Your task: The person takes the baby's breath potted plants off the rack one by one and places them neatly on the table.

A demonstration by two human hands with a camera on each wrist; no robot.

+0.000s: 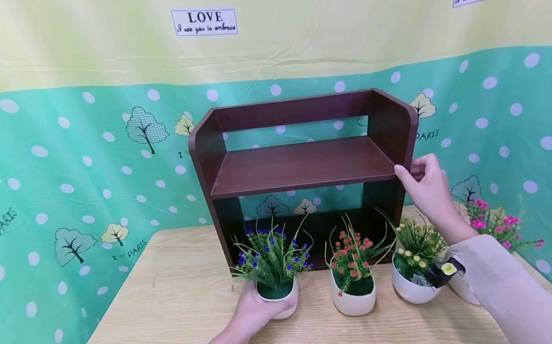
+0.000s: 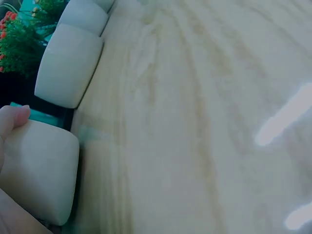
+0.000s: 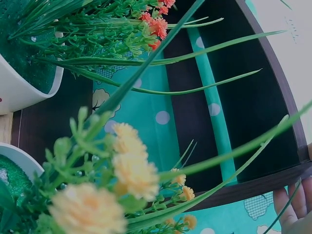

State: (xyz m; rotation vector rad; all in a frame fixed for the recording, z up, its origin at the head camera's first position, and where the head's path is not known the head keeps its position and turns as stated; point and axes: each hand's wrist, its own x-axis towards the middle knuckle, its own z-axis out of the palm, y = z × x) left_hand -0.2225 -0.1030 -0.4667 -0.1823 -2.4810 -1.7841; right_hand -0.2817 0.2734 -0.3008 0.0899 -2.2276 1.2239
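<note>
My left hand (image 1: 253,313) grips the white pot (image 2: 41,168) of a blue-flowered artificial plant (image 1: 271,257), its thumb across the front. That pot stands at the front left of a dark brown two-tier wooden shelf (image 1: 301,166), and its leaves hide part of the lower tier. At the shelf's right side panel, my right hand (image 1: 428,186) holds the front edge, thumb at the front and fingers on the outer face. Those fingers (image 3: 287,207) also show in the right wrist view, beyond the panel's edge.
Right of the blue plant stand a red-flowered potted plant (image 1: 353,293), a yellow-flowered one (image 1: 414,287) below my right forearm, and a pink-flowered one (image 1: 491,221) partly behind that arm. All are on a wooden table (image 1: 167,298). A patterned green curtain (image 1: 77,177) hangs behind and beside it.
</note>
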